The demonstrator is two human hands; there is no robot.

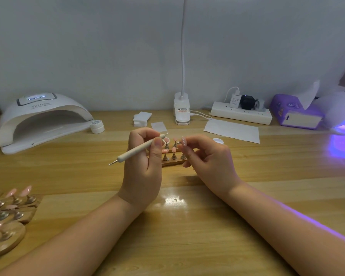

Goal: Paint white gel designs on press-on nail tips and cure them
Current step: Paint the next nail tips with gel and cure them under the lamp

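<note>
Pale wood worktop [187, 226] carries everything here. The left hand [142, 168] has its fingers [157, 143] curled round a cream dotting tool [136, 151], which lies tilted with one metal point up by the thumb and the other low to the left. The right hand [209, 158] pinches a single pink nail tip [183, 141] between thumb and forefinger, lifted just above a small wooden stand [172, 162]. On that stand five metal pegs show, four of them bearing pink tips; the hands hide the rest.

Two small white gel pots are in view: a closed one [97, 126] touching the mouth of the unlit white curing lamp [42, 120], and an open one [218, 140] just behind the right hand, its contents too small to tell. A second lamp [341, 116] at the far right glows violet, with something pale inside it.

More wooden stands [10, 214] with pink tips sit at the left edge, their count unclear. A stack of white wipes [140, 118] lies near the back.
</note>
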